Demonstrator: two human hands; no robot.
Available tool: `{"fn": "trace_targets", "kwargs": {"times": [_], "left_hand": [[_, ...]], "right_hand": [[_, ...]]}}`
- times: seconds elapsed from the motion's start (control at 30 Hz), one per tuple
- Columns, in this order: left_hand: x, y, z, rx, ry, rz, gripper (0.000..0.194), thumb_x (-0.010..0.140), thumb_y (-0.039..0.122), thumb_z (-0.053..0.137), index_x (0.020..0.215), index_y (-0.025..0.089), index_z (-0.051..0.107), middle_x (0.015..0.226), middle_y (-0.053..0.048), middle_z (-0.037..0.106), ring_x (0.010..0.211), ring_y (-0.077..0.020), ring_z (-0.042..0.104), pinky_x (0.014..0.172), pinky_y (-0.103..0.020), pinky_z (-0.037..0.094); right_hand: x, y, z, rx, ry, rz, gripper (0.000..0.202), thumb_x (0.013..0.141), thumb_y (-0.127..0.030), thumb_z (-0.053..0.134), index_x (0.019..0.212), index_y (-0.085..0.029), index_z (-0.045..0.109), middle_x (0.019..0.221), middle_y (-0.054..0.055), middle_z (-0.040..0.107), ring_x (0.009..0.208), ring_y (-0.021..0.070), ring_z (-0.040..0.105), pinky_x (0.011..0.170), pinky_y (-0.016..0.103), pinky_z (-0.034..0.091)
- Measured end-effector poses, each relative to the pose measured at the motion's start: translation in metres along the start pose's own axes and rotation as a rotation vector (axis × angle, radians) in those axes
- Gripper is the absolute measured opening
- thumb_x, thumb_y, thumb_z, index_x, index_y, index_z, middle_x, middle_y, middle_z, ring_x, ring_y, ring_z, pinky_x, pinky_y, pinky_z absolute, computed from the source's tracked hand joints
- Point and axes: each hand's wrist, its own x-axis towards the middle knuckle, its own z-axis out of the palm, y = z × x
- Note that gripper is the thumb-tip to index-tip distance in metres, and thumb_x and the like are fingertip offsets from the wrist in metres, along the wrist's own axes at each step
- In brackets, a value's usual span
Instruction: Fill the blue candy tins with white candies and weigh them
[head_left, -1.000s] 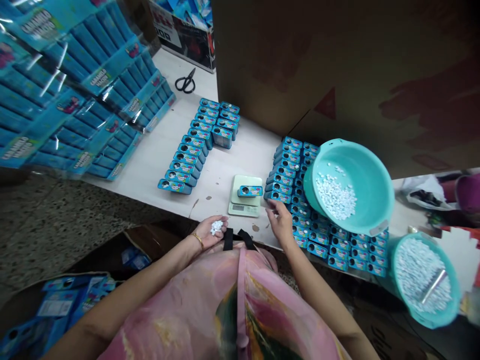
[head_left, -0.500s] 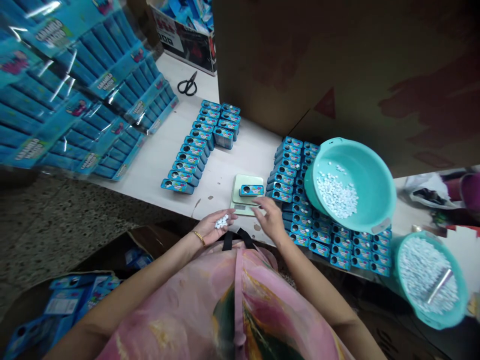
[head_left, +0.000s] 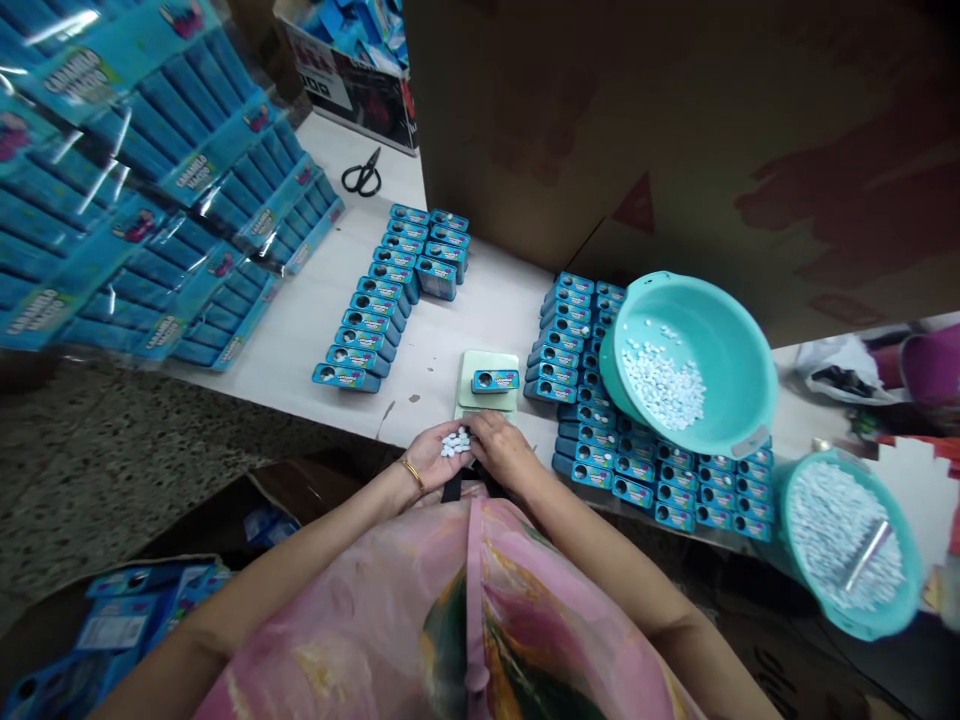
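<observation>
My left hand (head_left: 429, 458) is palm up and cupped around a small heap of white candies (head_left: 454, 442). Over the edge of that heap, my right hand (head_left: 507, 452) has its fingers bent together against the left palm. Its fingertips are partly hidden, so what they pinch does not show. Just beyond both hands, a blue candy box (head_left: 496, 381) with a round dark hole on top stands on a pale green kitchen scale (head_left: 487, 361). My right hand covers most of the scale's display.
Rows of blue boxes stand on the left (head_left: 363, 337) and right (head_left: 554, 358). A turquoise basin (head_left: 739, 355) with candies rests over the right rows; a turquoise tub (head_left: 907, 570) holds candies and a metal scoop (head_left: 866, 553). Scissors (head_left: 362, 175) lie near wrapped box packs (head_left: 169, 185).
My right hand has moved left and down from beside the box on the scale to the candies in my left palm. The left hand stays cupped; the view has shifted slightly.
</observation>
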Motion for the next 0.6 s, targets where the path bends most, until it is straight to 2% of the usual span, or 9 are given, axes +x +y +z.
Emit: {"fn": "trace_targets", "kwargs": {"times": [0.17, 0.33, 0.47, 0.6], "left_hand": [[0.002, 0.007, 0.004, 0.017, -0.031, 0.059, 0.017, 0.078, 0.008, 0.042, 0.082, 0.006, 0.058, 0.075, -0.01, 0.064, 0.073, -0.015, 0.061, 0.071, -0.027, 0.05], [0.006, 0.021, 0.013, 0.022, -0.02, 0.112, 0.022, 0.077, 0.009, 0.044, 0.093, 0.003, 0.058, 0.086, -0.014, 0.064, 0.088, -0.0204, 0.059, 0.08, -0.033, 0.047], [0.01, 0.031, 0.027, 0.051, -0.033, 0.148, 0.025, 0.076, 0.01, 0.045, 0.097, 0.003, 0.058, 0.088, -0.015, 0.064, 0.091, -0.0214, 0.058, 0.079, -0.032, 0.047], [0.013, 0.033, 0.029, 0.074, -0.044, 0.182, 0.023, 0.075, 0.009, 0.048, 0.094, 0.004, 0.06, 0.089, -0.014, 0.064, 0.089, -0.0205, 0.059, 0.078, -0.03, 0.048]], "right_hand": [[0.004, 0.002, 0.003, 0.006, 0.057, 0.032, 0.019, 0.08, -0.018, 0.046, 0.097, -0.019, 0.054, 0.096, 0.007, 0.053, 0.09, 0.0159, 0.05, 0.077, 0.027, 0.042], [0.028, 0.024, -0.011, 0.13, 0.262, 0.064, 0.017, 0.079, -0.015, 0.043, 0.089, -0.019, 0.057, 0.092, 0.005, 0.055, 0.089, 0.0145, 0.051, 0.078, 0.025, 0.042], [0.039, 0.036, -0.019, 0.176, 0.335, 0.062, 0.02, 0.08, -0.016, 0.043, 0.092, -0.02, 0.058, 0.094, 0.005, 0.057, 0.091, 0.0149, 0.052, 0.08, 0.027, 0.042], [0.028, 0.027, -0.019, 0.159, 0.374, 0.06, 0.025, 0.083, -0.019, 0.041, 0.103, -0.022, 0.055, 0.103, 0.006, 0.056, 0.099, 0.0164, 0.049, 0.086, 0.032, 0.04]]}}
